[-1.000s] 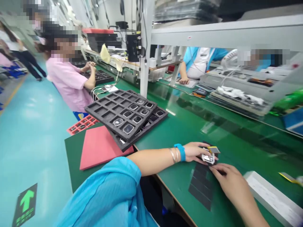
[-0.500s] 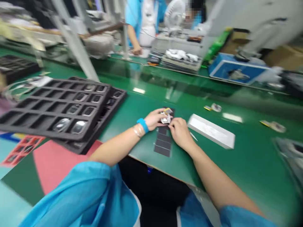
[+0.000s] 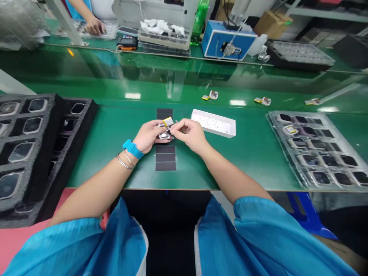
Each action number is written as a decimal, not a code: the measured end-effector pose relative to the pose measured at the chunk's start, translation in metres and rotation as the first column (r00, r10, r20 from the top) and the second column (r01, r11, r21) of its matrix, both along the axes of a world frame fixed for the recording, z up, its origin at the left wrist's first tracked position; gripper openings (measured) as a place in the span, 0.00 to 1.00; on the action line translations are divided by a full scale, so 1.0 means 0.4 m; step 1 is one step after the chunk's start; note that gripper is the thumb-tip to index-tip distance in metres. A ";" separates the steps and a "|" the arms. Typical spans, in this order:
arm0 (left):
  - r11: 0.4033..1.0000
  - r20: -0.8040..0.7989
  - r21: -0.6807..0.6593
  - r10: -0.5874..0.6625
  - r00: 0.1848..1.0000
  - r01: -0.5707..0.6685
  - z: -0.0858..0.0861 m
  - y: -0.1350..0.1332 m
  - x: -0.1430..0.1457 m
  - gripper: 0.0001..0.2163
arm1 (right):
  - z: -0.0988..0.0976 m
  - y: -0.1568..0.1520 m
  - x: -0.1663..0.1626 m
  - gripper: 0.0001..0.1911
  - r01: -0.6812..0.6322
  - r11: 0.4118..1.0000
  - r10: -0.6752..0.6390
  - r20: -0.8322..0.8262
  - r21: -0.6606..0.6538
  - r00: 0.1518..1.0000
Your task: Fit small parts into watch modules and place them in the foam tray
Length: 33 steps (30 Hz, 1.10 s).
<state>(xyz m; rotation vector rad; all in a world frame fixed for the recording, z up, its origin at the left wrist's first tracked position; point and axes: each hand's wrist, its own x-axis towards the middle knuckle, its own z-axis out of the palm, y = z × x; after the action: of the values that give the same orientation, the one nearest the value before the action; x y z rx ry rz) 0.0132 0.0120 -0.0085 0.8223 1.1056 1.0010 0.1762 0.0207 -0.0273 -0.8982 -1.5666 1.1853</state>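
My left hand [image 3: 147,137] is closed round a small opened smartwatch case [image 3: 164,135], silver-white with parts showing inside. A yellow-edged battery [image 3: 168,122] stands out from the top of the case. My right hand [image 3: 192,135] is at the case's right side, thumb and forefinger pinched together. Whatever lies between those fingertips is too small to make out. Below the hands is a dark strip [image 3: 165,158] marked off by thin pale lines, and its far end shows beyond them.
A white box [image 3: 215,123] with tiny parts sits beyond my right hand. Watch cases with batteries [image 3: 213,94] lie farther back. Black foam trays [image 3: 54,153] stand left, a clear tray of watches [image 3: 327,161] right. Across the bench is another person's hand [image 3: 95,26].
The view has swung right, bringing the clear watch tray into sight. My left hand still holds the watch case; my right fingers remain beside it, now pinched more visibly.
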 end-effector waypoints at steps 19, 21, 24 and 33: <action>0.999 -0.029 -0.046 0.009 1.000 -0.010 -0.003 -0.004 0.012 0.04 | -0.009 -0.015 -0.017 0.11 0.048 0.999 -0.047 0.109 -0.012 0.993; 0.999 -0.012 -0.049 0.010 1.000 -0.011 -0.004 -0.003 0.011 0.04 | -0.005 -0.023 -0.019 0.08 0.054 0.997 -0.062 0.176 0.052 0.982; 0.999 0.019 -0.040 0.023 1.000 -0.022 -0.008 -0.003 0.007 0.04 | 0.004 -0.034 -0.021 0.05 0.057 0.971 -0.137 0.350 0.231 0.927; 0.998 0.018 -0.010 -0.055 0.998 0.056 -0.004 -0.007 -0.004 0.09 | -0.018 0.009 -0.008 0.12 0.143 0.987 -0.157 0.252 0.072 0.955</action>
<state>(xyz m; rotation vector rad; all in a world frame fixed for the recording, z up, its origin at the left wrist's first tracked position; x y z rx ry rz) 0.0118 0.0092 -0.0102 0.8297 1.0667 0.9536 0.1731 0.0243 -0.0345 -1.1512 -1.6921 0.9438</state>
